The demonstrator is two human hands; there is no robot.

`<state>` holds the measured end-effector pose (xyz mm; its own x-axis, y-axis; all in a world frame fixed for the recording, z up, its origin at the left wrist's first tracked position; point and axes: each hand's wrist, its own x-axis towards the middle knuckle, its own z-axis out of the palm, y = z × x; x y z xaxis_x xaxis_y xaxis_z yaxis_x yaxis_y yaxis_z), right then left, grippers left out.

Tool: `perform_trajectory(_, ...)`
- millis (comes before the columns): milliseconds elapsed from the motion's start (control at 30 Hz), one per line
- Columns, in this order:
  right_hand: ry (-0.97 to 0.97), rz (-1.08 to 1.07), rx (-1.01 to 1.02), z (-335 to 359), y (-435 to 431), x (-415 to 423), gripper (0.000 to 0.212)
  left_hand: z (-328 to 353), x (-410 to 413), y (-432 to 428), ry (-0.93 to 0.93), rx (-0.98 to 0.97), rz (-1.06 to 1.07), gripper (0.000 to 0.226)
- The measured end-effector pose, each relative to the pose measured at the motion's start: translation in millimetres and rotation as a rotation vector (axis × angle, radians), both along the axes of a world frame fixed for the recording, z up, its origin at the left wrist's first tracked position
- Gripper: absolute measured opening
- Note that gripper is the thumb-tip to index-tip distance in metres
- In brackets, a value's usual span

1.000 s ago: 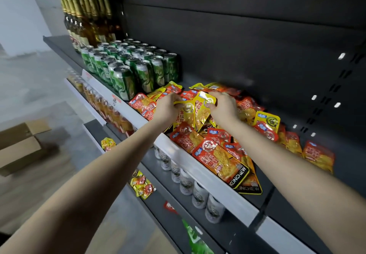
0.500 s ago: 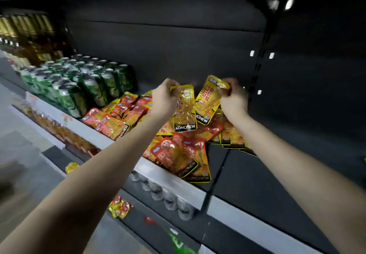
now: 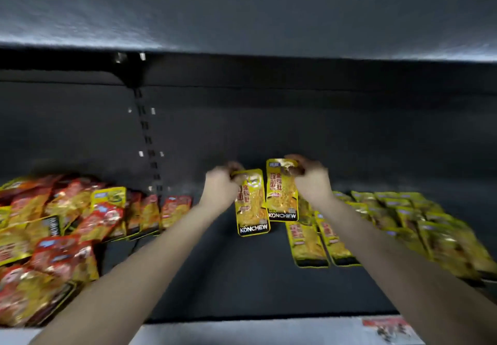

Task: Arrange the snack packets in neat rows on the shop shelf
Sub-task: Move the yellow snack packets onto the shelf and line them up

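My left hand (image 3: 221,186) pinches the top of one yellow snack packet (image 3: 251,204), which hangs upright above the dark shelf (image 3: 242,277). Just to its right, my right hand (image 3: 309,179) grips the top of a second yellow packet (image 3: 281,191), held slightly higher. Both packets dangle side by side over the shelf's bare middle. Rows of yellow packets (image 3: 398,223) lie overlapped on the right part of the shelf. A loose heap of red and yellow packets (image 3: 61,231) fills the left.
A shelf board (image 3: 242,16) overhangs close above. A slotted upright (image 3: 148,140) runs down the back panel left of my hands. The pale front rail (image 3: 269,331) carries a price label (image 3: 390,328) at the right.
Both hands carried their yellow packets rightward from above the mixed heap to the bare shelf section. The view swung right, so the cans and bottles left the frame and the yellow rows appeared.
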<state>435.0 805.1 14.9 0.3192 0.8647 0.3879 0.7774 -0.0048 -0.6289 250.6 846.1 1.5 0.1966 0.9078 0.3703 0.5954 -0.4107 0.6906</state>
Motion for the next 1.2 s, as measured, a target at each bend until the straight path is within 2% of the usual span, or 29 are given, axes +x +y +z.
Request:
perform_trajectory(200, 0.051, -0.055, -0.12, -14.3, -46.9, 63.6, 0.042, -14.4, 67.4, -21.1, 0.022, -0.13, -0.195, 0.002)
perform_trajectory(500, -0.008, -0.005, -0.27, -48.0, -86.2, 96.6, 0.029, -38.3, 93.6, -43.9, 0.107, -0.301, -0.234, 0.008)
perform_trajectory(867, -0.084, 0.027, -0.325, -63.9, -103.4, 91.2, 0.033, -55.2, 95.0, -64.0, 0.231, -0.275, -0.238, 0.013)
perform_trajectory(1067, -0.087, 0.043, -0.259, -67.7, -113.6, 89.2, 0.039, -54.4, 94.1, -75.7, 0.203, -0.196, -0.203, 0.02)
perform_trajectory(1133, -0.117, 0.065, -0.225, -63.9, -116.7, 88.2, 0.038, -46.3, 94.6, -87.2, 0.304, -0.125, -0.21, 0.026)
perform_trajectory(1200, -0.178, 0.123, -0.2, -60.4, -124.1, 83.7, 0.038, -37.4, 93.2, -105.4, 0.516, -0.033, -0.239, 0.039)
